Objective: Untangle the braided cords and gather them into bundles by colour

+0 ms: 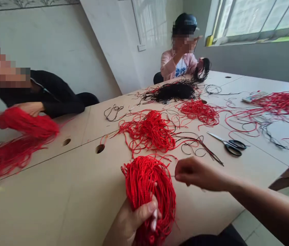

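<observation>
My left hand (134, 218) is closed around a thick looped bundle of red cord (147, 181), near the table's front edge. The thumb presses across the strands, and the bundle's lower end runs out of the picture. Just right of the bundle, my right hand (195, 174) is held with its fingers curled in a pinch. A thin dark line shows between it and the bundle; what the fingers hold, if anything, is too small to make out. Beyond the bundle lies a loose tangled heap of red cord (157, 131).
Black-handled scissors (233, 145) lie on the pale table (44, 205), blades partly apart. More red cord (285, 102) is at right, and a black cord heap (172, 91) farther back. At left a person (57, 92) handles red cord; across, another (179, 65) handles black strands.
</observation>
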